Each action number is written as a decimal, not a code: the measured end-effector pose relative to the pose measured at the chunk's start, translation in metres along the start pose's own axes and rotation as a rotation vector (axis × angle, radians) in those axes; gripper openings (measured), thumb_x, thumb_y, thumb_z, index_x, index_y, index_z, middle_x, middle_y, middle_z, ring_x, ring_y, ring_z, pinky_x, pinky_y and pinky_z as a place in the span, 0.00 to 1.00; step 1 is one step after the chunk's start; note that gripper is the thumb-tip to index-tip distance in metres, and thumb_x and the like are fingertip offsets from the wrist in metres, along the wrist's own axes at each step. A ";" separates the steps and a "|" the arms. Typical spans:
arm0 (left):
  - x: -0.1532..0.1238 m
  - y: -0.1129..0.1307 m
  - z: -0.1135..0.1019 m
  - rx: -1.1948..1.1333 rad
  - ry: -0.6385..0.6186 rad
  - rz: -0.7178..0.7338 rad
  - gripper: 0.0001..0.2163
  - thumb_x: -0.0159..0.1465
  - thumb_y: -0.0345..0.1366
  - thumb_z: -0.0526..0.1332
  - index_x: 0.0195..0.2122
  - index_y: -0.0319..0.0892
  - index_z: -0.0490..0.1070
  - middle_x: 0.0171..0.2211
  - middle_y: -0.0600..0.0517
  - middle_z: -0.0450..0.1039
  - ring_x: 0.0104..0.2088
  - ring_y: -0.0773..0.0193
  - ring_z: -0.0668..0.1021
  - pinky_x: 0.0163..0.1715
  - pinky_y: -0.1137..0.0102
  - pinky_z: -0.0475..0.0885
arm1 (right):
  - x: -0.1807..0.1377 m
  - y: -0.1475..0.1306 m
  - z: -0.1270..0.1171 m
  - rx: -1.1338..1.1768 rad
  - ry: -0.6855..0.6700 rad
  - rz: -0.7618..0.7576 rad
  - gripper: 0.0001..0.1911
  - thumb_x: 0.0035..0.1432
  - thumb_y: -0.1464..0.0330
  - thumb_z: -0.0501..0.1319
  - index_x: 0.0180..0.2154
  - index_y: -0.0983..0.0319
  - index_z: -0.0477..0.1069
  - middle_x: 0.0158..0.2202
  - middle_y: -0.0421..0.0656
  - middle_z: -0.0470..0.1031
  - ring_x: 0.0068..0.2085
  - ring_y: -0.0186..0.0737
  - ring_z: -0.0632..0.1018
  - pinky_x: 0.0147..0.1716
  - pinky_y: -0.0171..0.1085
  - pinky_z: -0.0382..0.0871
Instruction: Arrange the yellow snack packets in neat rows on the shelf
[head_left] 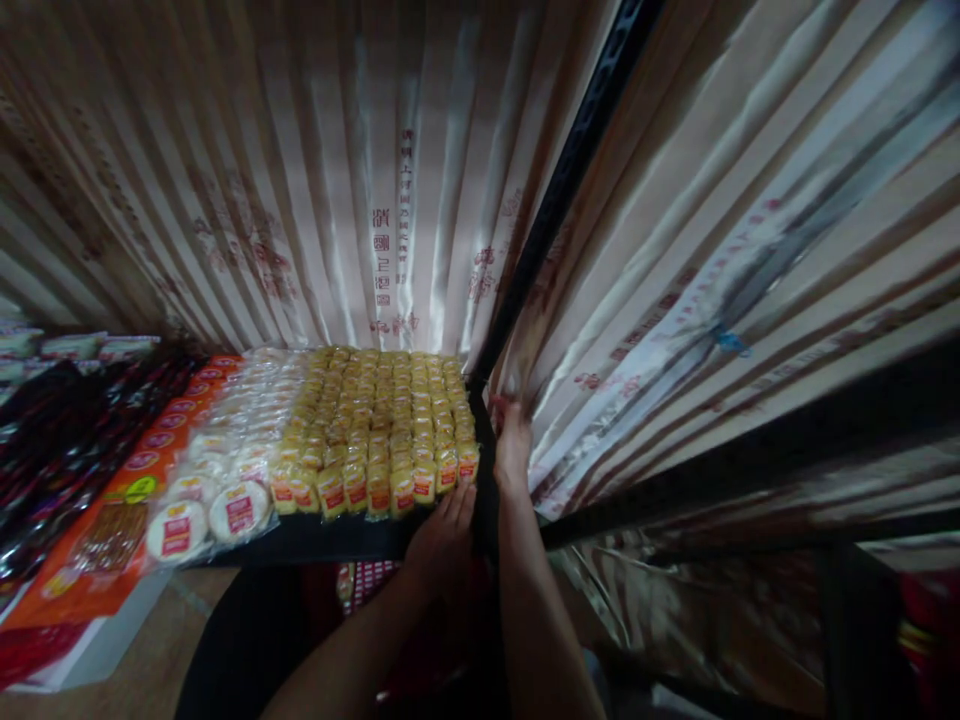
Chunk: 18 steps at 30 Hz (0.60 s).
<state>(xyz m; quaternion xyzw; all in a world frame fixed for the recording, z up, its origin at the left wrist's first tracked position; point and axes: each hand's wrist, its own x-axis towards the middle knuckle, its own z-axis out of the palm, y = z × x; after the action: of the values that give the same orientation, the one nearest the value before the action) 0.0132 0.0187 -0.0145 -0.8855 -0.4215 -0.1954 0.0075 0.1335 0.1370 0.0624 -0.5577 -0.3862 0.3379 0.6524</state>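
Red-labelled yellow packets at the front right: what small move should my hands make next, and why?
Perhaps gently steady the front right packet with the left hand: that hand is close beside it, while the right hand is further right, near the printed curtain.

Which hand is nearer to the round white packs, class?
Left. The left hand is right of the round white packs, by the yellow packets; the right hand is farther right, by the printed cloth.

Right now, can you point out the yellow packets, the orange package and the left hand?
Yellow packets (380,430): head view, middle of the rows.
Orange package (161,440): head view, its printed upper part.
Left hand (441,537): head view, back of the hand.
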 end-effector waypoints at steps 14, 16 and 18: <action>-0.035 0.012 -0.016 -0.252 0.028 0.085 0.17 0.66 0.36 0.48 0.53 0.36 0.64 0.52 0.42 0.69 0.51 0.58 0.71 0.53 0.62 0.65 | -0.143 -0.039 -0.029 -0.087 -0.068 -0.248 0.20 0.61 0.57 0.48 0.34 0.61 0.73 0.37 0.46 0.76 0.39 0.42 0.75 0.37 0.39 0.68; -0.063 0.020 -0.017 -0.334 0.001 0.073 0.16 0.65 0.39 0.51 0.49 0.37 0.67 0.47 0.42 0.71 0.47 0.58 0.72 0.50 0.62 0.67 | -0.172 -0.025 -0.034 -0.112 -0.084 -0.214 0.21 0.61 0.57 0.47 0.28 0.60 0.72 0.30 0.44 0.75 0.34 0.41 0.75 0.33 0.37 0.67; -0.095 0.025 -0.013 -0.399 -0.024 0.017 0.14 0.64 0.38 0.52 0.47 0.38 0.68 0.46 0.43 0.71 0.47 0.59 0.72 0.49 0.62 0.68 | -0.198 -0.005 -0.037 -0.162 -0.146 -0.132 0.23 0.61 0.56 0.47 0.23 0.60 0.70 0.24 0.42 0.73 0.29 0.40 0.74 0.30 0.36 0.65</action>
<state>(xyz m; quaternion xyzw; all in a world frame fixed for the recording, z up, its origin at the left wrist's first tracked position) -0.0264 -0.0698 -0.0322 -0.8752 -0.3669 -0.2646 -0.1714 0.0722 -0.0538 0.0396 -0.5558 -0.4949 0.3015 0.5960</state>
